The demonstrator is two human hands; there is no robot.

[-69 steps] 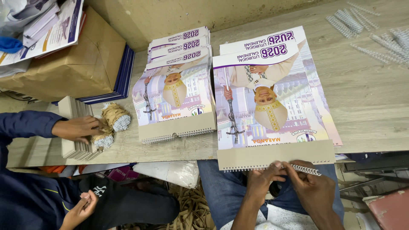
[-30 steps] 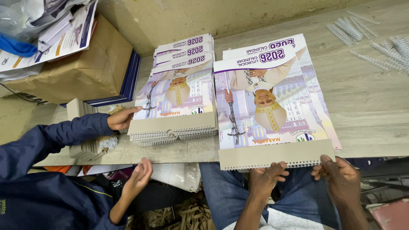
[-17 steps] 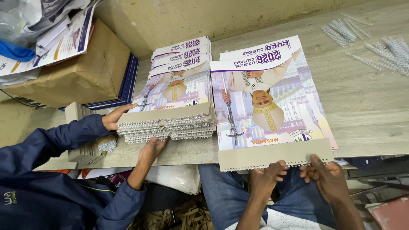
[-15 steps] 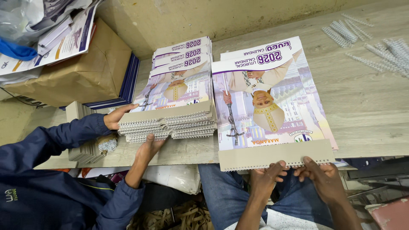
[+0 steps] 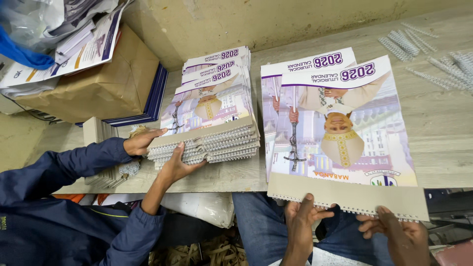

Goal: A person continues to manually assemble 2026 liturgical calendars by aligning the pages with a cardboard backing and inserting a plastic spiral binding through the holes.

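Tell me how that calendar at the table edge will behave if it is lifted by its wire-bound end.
The calendar is a few large thin sheets, so it will probably sag and flop. Both hands, left hand and right hand, grip its stiffer grey backing strip, which should hold shape. It looks light, unlike the thick stack beside it.

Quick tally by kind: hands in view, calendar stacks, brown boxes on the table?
Hands: 4, the wearer's left hand and right hand at the near calendar stack, plus a co-worker's two hands on the spiral-bound stack
Calendar stacks: 2
Brown boxes: 1
Total: 7
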